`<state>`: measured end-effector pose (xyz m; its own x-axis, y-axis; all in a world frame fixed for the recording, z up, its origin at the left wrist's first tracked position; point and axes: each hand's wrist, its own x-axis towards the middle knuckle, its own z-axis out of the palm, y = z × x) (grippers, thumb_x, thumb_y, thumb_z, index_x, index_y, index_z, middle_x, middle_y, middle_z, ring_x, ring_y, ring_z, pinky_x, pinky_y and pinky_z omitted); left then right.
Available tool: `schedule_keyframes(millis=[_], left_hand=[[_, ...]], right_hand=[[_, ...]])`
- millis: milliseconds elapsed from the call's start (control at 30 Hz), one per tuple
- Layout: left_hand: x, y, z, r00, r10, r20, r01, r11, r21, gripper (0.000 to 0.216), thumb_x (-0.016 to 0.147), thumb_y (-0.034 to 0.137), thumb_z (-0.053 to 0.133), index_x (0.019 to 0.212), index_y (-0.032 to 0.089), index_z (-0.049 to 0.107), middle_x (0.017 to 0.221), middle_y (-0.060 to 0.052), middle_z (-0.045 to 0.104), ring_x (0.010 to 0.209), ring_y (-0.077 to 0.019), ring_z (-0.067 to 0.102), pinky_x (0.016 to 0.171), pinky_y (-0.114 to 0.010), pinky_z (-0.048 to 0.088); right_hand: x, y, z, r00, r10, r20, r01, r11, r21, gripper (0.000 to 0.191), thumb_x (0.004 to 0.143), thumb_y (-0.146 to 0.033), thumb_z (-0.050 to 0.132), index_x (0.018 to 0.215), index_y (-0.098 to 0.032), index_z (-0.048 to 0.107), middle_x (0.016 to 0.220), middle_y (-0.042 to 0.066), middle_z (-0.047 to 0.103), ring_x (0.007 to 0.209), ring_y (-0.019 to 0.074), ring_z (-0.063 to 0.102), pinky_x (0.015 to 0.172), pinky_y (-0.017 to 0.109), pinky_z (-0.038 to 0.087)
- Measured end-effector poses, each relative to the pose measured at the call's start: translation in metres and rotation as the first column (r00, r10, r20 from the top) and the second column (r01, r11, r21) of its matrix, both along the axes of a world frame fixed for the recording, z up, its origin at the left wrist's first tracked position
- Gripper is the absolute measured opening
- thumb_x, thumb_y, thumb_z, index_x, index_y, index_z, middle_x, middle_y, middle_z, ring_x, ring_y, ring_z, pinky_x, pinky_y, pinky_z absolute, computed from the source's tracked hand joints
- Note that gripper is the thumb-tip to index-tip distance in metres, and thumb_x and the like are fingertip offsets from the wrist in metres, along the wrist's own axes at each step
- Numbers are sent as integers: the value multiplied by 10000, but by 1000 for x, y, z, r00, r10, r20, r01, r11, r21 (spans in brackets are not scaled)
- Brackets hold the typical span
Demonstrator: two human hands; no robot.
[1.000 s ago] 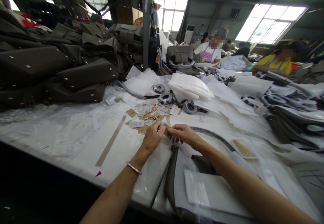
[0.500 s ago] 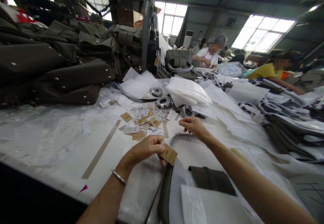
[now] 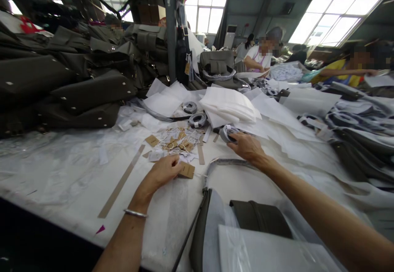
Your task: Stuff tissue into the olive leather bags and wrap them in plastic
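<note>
My left hand (image 3: 164, 171), a silver bangle on its wrist, is closed on a brown card hang tag (image 3: 187, 170) just in front of a heap of hang tags (image 3: 181, 144). Beyond the bag, my right hand (image 3: 248, 147) has its fingers closed on the edge of a coiled strap (image 3: 227, 132) in clear wrapping. Below and between my arms lies a dark olive bag (image 3: 261, 218), partly covered by white sheeting and plastic. Its wrapped handle (image 3: 227, 161) arches onto the table near my right hand.
Two more coiled straps (image 3: 197, 120) lie behind the tags, beside a stack of white sheets (image 3: 229, 104). Dark bags (image 3: 92, 91) are piled high at left, near a post (image 3: 170, 30). More wrapped straps and bags (image 3: 360, 153) crowd the right. Other people work across the table.
My right hand has moved forward onto the coiled strap, which now looks tilted. My left hand has moved left with the hang tag, away from the bag's handle.
</note>
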<state>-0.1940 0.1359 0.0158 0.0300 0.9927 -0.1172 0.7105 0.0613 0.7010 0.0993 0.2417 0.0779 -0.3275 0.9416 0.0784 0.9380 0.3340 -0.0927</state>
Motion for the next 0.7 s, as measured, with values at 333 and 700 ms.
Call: schedule_keyframes(millis=[333, 700], left_hand=[[6, -3, 3, 995, 38, -96, -36, 999, 19, 223, 776, 328, 495, 614, 216, 391, 595, 36, 455, 575, -141, 418, 539, -280, 213], [3, -5, 3, 997, 62, -35, -61, 998, 28, 256, 765, 361, 540, 596, 220, 409, 576, 37, 451, 580, -152, 420, 541, -279, 215]], right_hand=[[21, -111, 7, 966, 256, 29, -247, 954, -171, 183, 883, -354, 596, 995, -278, 720, 981, 28, 716, 833, 207, 672, 702, 288, 452], [16, -72, -20, 969, 245, 15, -239, 956, -169, 315, 889, -282, 585, 1194, -268, 664, 1131, 62, 680, 1022, 228, 630, 884, 308, 451]])
